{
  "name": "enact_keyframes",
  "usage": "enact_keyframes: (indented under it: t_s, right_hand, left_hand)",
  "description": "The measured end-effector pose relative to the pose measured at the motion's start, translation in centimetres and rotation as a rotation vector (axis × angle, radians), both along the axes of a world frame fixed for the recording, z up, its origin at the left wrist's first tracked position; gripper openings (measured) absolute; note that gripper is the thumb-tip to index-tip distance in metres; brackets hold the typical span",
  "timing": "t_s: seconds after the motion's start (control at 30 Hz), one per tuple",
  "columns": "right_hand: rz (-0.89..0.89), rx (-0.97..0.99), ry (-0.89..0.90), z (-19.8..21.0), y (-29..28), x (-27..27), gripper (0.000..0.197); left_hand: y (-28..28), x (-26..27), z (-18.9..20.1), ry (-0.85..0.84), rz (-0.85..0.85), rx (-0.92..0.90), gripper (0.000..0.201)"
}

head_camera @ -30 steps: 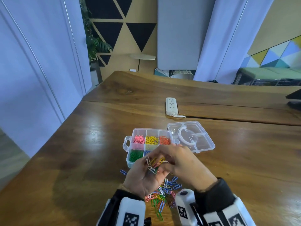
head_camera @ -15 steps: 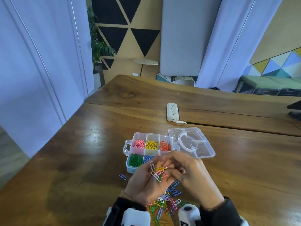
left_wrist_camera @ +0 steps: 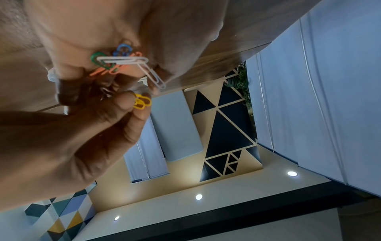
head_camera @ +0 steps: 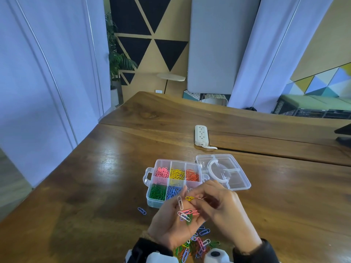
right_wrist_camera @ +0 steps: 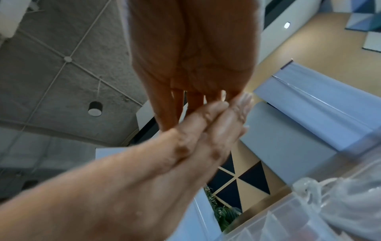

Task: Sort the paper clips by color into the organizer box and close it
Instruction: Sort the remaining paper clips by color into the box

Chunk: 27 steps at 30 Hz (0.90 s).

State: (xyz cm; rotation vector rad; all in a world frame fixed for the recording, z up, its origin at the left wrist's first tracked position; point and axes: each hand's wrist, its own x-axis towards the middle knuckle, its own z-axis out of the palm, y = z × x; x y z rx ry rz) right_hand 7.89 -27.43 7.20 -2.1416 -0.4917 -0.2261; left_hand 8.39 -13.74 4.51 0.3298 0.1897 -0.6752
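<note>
My left hand (head_camera: 171, 223) is cupped palm up just in front of the organizer box (head_camera: 152, 201), holding a small bunch of paper clips (head_camera: 185, 214), white, pink and green among them. My right hand (head_camera: 199, 200) reaches over it and pinches a yellow clip (head_camera: 189, 198) at its fingertips, just above the bunch. The left wrist view shows the bunch of clips (left_wrist_camera: 120, 61) in my palm and the yellow clip (left_wrist_camera: 142, 101) between finger and thumb. The box's compartments hold pink, yellow, orange, green and blue clips. Its clear lid (head_camera: 239, 180) lies open to the right.
A loose pile of mixed clips (head_camera: 197, 244) lies on the wooden table (head_camera: 95, 186) under my hands. One blue clip (head_camera: 141, 210) sits alone left of them. A white power strip (head_camera: 201, 135) lies beyond the box.
My right fingers have drawn a yellow clip up out of the bunch in my left palm. Both hands stayed close together in front of the box.
</note>
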Motion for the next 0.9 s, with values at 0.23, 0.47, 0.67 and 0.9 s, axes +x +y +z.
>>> enact_keyframes:
  t_s: [0.23,0.47,0.67,0.9]
  right_hand:
    - [-0.008,0.349,0.276,-0.5,0.5,0.2,0.017]
    - [0.021,0.62,0.397,-0.3,0.8,0.5,0.007]
    - [-0.029,0.245,0.334,1.7,0.4,5.8,0.015]
    - [-0.038,-0.315,0.263,1.3,2.9,12.7,0.014]
  left_hand:
    - [-0.1,-0.3,0.1,-0.007,0.042,0.057,0.038]
    - [0.5,0.2,-0.6,0.033,0.041,0.058,0.044]
    - [3.6,0.9,-1.5,0.054,0.164,0.034,0.041]
    - [6.2,2.0,-1.0,-0.099,0.199,0.084,0.09]
